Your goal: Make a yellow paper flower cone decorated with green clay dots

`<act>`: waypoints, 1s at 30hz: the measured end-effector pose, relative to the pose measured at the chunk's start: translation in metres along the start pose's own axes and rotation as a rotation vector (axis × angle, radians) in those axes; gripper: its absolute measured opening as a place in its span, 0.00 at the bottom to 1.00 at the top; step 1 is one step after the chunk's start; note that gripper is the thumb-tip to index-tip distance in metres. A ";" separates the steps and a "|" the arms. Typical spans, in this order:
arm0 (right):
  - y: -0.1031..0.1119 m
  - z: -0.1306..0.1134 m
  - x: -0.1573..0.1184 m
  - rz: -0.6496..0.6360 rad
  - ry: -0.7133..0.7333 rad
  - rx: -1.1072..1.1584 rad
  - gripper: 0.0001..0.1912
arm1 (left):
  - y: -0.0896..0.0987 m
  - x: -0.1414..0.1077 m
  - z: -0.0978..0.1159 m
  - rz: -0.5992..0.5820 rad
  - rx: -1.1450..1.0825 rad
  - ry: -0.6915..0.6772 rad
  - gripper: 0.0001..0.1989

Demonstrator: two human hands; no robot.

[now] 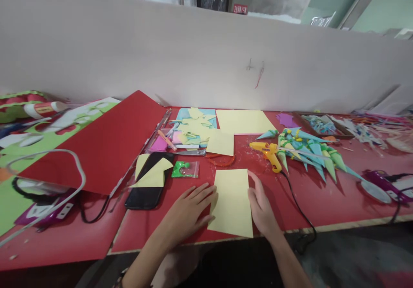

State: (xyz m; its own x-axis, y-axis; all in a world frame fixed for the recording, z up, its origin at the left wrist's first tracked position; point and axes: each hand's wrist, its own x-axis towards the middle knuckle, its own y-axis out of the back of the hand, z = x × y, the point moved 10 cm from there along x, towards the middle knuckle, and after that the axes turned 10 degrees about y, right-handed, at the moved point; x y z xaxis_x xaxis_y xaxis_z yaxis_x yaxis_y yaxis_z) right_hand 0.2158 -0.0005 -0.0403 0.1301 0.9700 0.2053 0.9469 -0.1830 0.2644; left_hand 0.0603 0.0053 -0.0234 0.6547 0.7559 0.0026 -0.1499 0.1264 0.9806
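A pale yellow sheet of paper [230,204] lies flat near the front edge of the red table. My left hand [190,210] rests palm down at its left side, fingers stretched out, with the fingertips on the paper's edge. Along the right edge is my right hand [263,208], its index finger reaching to the top corner and the thumb apart from it. A smaller yellow piece [220,142] lies just beyond the sheet. To the right, a yellow hot glue gun [267,153] rests beside a heap of blue, green and yellow paper cones [309,148].
Left of my hands, a black phone [145,197] lies partly under yellow scraps, near a small bag with a green item [185,169]. A large red sheet [106,146] leans over a purple device [48,210]. A white partition [193,55] stands behind. The glue gun's cord [298,206] hangs over the edge.
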 end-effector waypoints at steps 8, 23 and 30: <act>-0.009 -0.037 -0.013 -0.376 0.452 -0.458 0.23 | 0.001 -0.012 -0.006 -0.041 -0.052 0.057 0.26; -0.021 -0.029 -0.028 -0.712 0.466 -0.600 0.16 | -0.003 -0.013 -0.005 -0.071 -0.133 0.071 0.30; -0.026 -0.034 -0.005 -0.790 0.455 -0.496 0.10 | 0.000 -0.010 -0.006 -0.147 -0.215 0.066 0.33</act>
State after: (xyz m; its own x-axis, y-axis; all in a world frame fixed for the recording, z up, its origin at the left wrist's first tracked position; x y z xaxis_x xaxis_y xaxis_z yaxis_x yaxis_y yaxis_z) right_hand 0.1802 -0.0057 -0.0161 -0.6958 0.7091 0.1143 0.4736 0.3333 0.8152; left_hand 0.0493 0.0019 -0.0250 0.6322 0.7589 -0.1562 -0.2155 0.3659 0.9054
